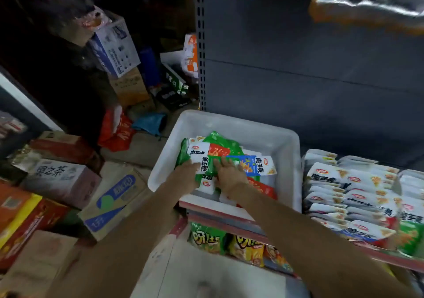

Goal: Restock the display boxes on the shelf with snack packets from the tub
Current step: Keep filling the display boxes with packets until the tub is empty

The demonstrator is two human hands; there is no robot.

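Both our hands, the left hand (188, 171) and the right hand (229, 174), lie flat with fingers extended on the snack packets (220, 153) in the white tub (286, 146) at frame centre. They look light, soft and slippery, so we should probably pinch the sealed edges.

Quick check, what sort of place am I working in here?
Most likely a small shop's stock corner: a slotted metal shelf upright, snack packets stacked for display, and cardboard cartons piled on the floor.

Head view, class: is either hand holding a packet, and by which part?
Neither plainly grips: left hand and right hand rest on the snack packets in the tub.
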